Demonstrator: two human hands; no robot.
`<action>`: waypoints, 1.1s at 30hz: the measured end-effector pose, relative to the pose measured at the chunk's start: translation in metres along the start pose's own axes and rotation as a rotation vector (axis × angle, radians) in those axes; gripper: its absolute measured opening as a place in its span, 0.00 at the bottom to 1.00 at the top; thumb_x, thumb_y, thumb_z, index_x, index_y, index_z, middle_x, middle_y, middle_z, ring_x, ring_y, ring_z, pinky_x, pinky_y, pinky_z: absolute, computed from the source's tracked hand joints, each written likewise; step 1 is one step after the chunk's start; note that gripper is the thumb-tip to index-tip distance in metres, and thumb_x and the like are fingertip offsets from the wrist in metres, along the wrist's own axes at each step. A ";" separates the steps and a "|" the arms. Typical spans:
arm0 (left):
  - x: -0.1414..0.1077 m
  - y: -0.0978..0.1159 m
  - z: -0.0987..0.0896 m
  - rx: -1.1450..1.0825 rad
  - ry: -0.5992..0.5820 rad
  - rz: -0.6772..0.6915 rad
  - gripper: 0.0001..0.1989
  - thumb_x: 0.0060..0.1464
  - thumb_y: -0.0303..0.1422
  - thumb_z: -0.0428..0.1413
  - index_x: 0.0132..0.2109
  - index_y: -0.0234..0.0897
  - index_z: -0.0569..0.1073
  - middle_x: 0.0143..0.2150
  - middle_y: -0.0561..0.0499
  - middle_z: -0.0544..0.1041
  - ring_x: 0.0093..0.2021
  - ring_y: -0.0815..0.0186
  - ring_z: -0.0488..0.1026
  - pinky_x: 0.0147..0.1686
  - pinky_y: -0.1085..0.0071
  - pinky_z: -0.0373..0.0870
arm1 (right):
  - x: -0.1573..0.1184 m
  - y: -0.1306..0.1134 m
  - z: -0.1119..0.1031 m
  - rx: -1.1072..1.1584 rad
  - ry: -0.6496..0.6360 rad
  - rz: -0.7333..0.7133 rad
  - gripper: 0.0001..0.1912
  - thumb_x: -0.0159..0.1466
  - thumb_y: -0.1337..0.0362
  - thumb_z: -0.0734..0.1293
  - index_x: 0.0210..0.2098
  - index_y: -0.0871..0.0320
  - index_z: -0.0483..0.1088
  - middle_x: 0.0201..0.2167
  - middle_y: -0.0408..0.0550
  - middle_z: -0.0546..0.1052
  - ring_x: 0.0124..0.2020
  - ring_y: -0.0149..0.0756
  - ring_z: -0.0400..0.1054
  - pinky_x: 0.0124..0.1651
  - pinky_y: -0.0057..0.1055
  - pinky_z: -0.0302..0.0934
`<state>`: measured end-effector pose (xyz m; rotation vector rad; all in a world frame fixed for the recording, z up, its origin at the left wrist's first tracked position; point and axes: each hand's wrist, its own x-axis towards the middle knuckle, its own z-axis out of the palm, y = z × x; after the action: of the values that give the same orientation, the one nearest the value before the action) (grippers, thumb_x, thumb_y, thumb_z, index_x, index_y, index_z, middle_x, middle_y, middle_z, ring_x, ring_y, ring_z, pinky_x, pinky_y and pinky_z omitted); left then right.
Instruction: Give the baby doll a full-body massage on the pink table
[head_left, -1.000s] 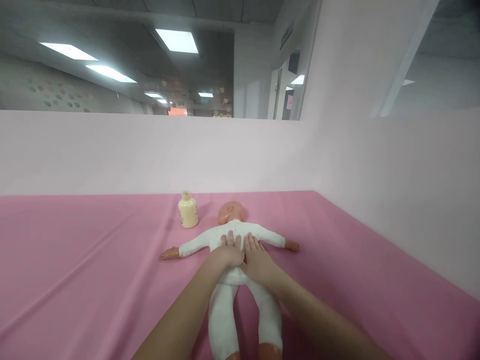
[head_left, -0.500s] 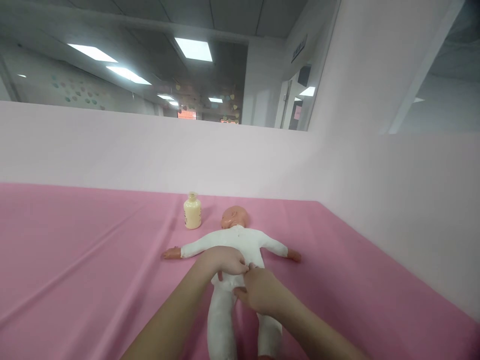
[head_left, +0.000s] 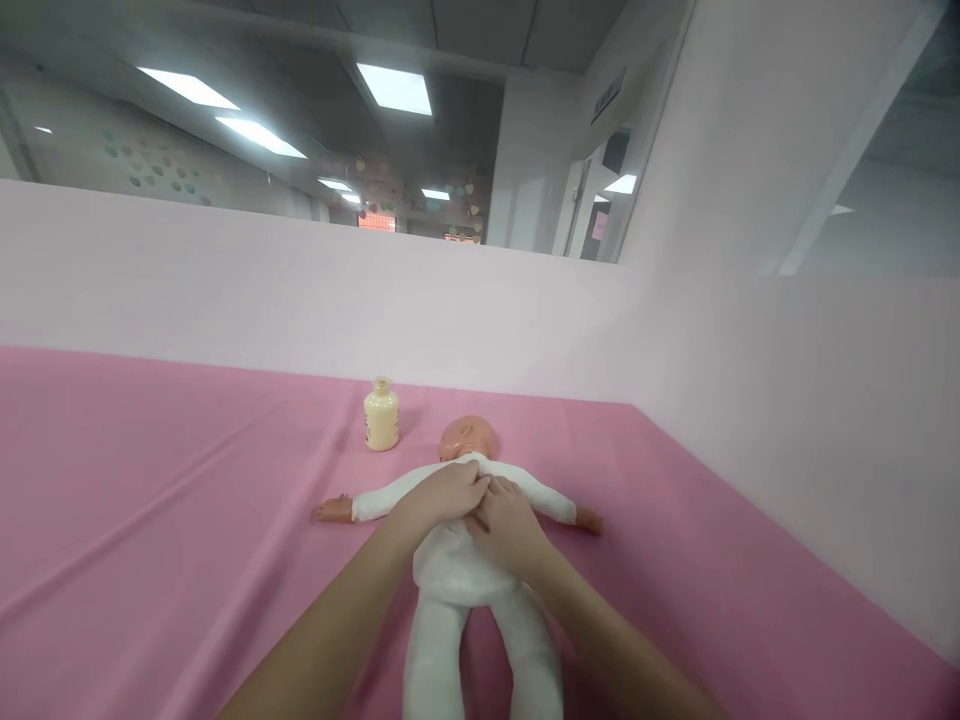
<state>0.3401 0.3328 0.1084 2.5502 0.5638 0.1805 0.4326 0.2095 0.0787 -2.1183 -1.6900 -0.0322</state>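
A baby doll [head_left: 450, 575] in a white bodysuit lies on its back, arms stretched out to both sides and head turned to the left. My left hand [head_left: 450, 490] rests on its chest, fingers laid across the cloth and pointing right. Beside it, my right hand [head_left: 511, 515] lies on the chest with fingers stretched toward the doll's neck and the thumb apart. The fingertips of both hands meet near the middle of the chest, and the palms hide the cloth under them.
A pale yellow bottle [head_left: 382, 418] without a visible cap stands left of the doll's head. Pink cloth [head_left: 187, 500] with a few creases covers the surface. White walls [head_left: 262, 290] rise behind and to the right, with a large window [head_left: 300, 180] above.
Both hands have moved up the doll from its waist to its upper chest. The waist and hips of the bodysuit now show. The bottle stands in the same place.
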 end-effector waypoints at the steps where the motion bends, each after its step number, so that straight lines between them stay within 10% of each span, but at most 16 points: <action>1: 0.000 -0.001 0.001 0.012 -0.003 -0.029 0.22 0.59 0.43 0.40 0.46 0.35 0.71 0.40 0.41 0.76 0.38 0.57 0.74 0.39 0.61 0.70 | 0.003 0.005 0.006 -0.022 -0.024 -0.035 0.26 0.67 0.56 0.56 0.63 0.52 0.60 0.59 0.51 0.62 0.61 0.43 0.55 0.64 0.45 0.48; 5: 0.010 -0.009 0.025 0.140 0.019 -0.150 0.34 0.58 0.48 0.43 0.67 0.38 0.54 0.70 0.38 0.47 0.68 0.44 0.48 0.58 0.45 0.56 | 0.008 0.024 0.023 -0.035 -0.167 0.072 0.32 0.70 0.50 0.48 0.70 0.47 0.36 0.68 0.46 0.40 0.70 0.46 0.31 0.67 0.58 0.31; 11: 0.027 -0.023 0.061 0.228 0.231 -0.224 0.35 0.62 0.47 0.36 0.71 0.38 0.40 0.71 0.42 0.30 0.71 0.46 0.34 0.63 0.40 0.38 | -0.001 0.010 0.031 -0.204 -0.164 0.298 0.34 0.69 0.54 0.48 0.70 0.62 0.39 0.68 0.48 0.32 0.70 0.49 0.30 0.69 0.55 0.31; 16: 0.022 -0.022 0.052 0.264 0.059 -0.150 0.33 0.63 0.40 0.37 0.71 0.33 0.39 0.71 0.40 0.33 0.70 0.46 0.35 0.63 0.42 0.41 | -0.015 -0.021 0.035 -0.179 -0.213 0.303 0.38 0.69 0.51 0.49 0.69 0.70 0.39 0.67 0.57 0.34 0.70 0.52 0.29 0.71 0.49 0.31; 26: 0.037 -0.075 0.053 0.050 0.267 0.365 0.25 0.65 0.32 0.36 0.66 0.40 0.60 0.70 0.50 0.49 0.71 0.61 0.42 0.68 0.56 0.43 | -0.012 -0.012 0.023 0.024 -0.240 -0.043 0.47 0.65 0.42 0.53 0.69 0.71 0.36 0.67 0.59 0.32 0.70 0.50 0.25 0.71 0.50 0.24; 33: 0.033 -0.083 0.056 -0.140 0.333 0.378 0.24 0.63 0.31 0.38 0.63 0.39 0.64 0.69 0.52 0.54 0.70 0.65 0.46 0.68 0.59 0.45 | -0.003 0.020 0.022 0.463 -0.193 -0.343 0.23 0.67 0.51 0.56 0.49 0.58 0.73 0.52 0.47 0.70 0.63 0.35 0.56 0.72 0.40 0.31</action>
<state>0.3540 0.3856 0.0184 2.4783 0.1700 0.7607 0.4455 0.2114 0.0514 -1.5206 -1.9280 0.4313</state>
